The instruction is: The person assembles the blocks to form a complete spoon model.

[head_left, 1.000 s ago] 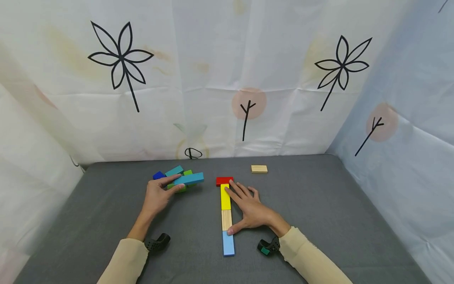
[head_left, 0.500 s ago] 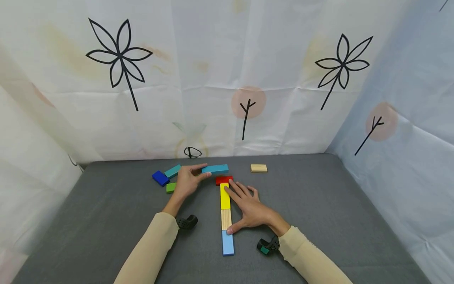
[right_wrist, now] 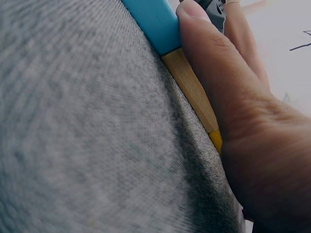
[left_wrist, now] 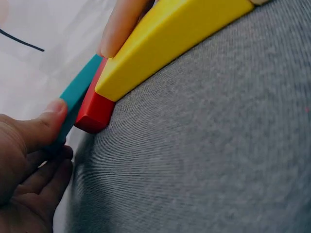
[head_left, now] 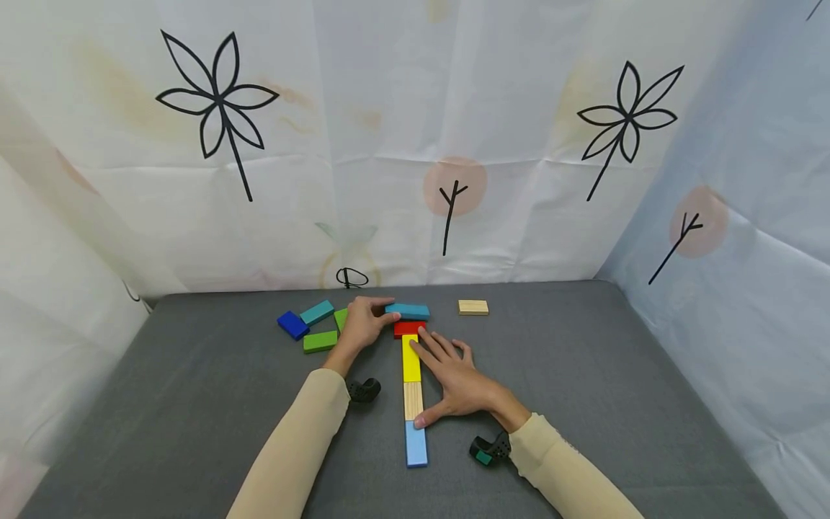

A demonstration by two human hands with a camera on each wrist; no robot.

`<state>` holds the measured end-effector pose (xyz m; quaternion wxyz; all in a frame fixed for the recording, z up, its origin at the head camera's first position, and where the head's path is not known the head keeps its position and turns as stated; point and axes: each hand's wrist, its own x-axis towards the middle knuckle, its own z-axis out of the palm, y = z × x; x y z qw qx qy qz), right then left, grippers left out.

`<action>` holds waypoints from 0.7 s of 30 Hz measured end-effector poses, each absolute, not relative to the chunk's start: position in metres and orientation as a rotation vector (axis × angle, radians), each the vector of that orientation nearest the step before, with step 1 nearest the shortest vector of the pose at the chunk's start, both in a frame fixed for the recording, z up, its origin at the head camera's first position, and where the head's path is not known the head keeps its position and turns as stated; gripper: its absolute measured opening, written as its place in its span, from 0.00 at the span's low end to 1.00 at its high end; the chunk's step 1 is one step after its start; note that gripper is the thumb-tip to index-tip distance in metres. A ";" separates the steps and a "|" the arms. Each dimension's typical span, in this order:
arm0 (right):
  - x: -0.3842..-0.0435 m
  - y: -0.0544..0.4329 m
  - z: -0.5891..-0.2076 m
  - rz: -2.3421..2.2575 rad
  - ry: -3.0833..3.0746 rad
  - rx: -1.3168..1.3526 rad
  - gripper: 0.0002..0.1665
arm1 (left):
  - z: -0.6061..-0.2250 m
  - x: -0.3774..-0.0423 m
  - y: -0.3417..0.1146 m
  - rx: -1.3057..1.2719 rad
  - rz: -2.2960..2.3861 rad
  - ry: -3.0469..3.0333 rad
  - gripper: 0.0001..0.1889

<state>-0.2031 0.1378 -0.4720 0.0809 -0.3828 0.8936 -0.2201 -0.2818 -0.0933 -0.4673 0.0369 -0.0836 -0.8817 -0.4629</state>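
Your L hand (head_left: pixel 363 324) has a narrow pinch on the teal block (head_left: pixel 407 311), a slim rect. bar w/ a smooth painted finish. It's just beyond the red block (head_left: pixel 410 329), roughly parallel to it — can't tell if the 2 touch, or if the teal 1 bears on the cloth.

Your R hand (head_left: pixel 462 383) is spread wide, gripping nothing: index tip on the yellow block (head_left: pixel 411 364), middle fingertip at red's R end, thumb on the light blue block (head_left: pixel 416 445) by its far end. Yellow, natural-wood block (head_left: pixel 413 401) & light blue run in 1 straight column, end to end; the wood is pale w/ visible grain lines. Red lies crosswise at the far end, so it's a T shape. Yellow's corners look slightly rounded in the L wrist view.

To the L, a loose cluster: dark blue block (head_left: pixel 293 325), 2nd teal block (head_left: pixel 317 312), near green block (head_left: pixel 320 342), & far green block (head_left: pixel 341 319) partly hidden by your L hand. Up R, a 2nd natural-wood block (head_left: pixel 473 308) lies well apart from the column.

Under it all: grey cloth (head_left: pixel 583 404), fine ribbed weave up close. Behind hangs a creased white fabric backdrop (head_left: pixel 382 86) w/ black line-drawn flowers (head_left: pixel 219 99). You're in cream sleeves (head_left: pixel 292 440) & black perforated wristbands (head_left: pixel 364 391).
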 end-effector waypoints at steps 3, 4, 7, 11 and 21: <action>-0.203 0.138 -0.473 -0.648 2.673 -1.143 0.75 | -0.466 -0.281 -0.093 -0.292 -1.381 -2.770 0.21; -0.203 0.138 -0.473 -0.646 2.674 -1.144 0.75 | -0.465 -0.281 -0.093 -0.310 -1.362 -2.792 0.21; -0.203 0.138 -0.473 -0.640 2.673 -1.136 0.75 | -0.464 -0.281 -0.093 -0.350 -1.322 -2.850 0.21; -0.203 0.138 -0.473 -0.649 2.673 -1.136 0.75 | -0.462 -0.280 -0.093 -0.369 -1.292 -2.908 0.20; -0.203 0.138 -0.473 -0.653 2.687 -1.143 0.75 | -0.458 -0.281 -0.092 -0.358 -1.227 -3.003 0.19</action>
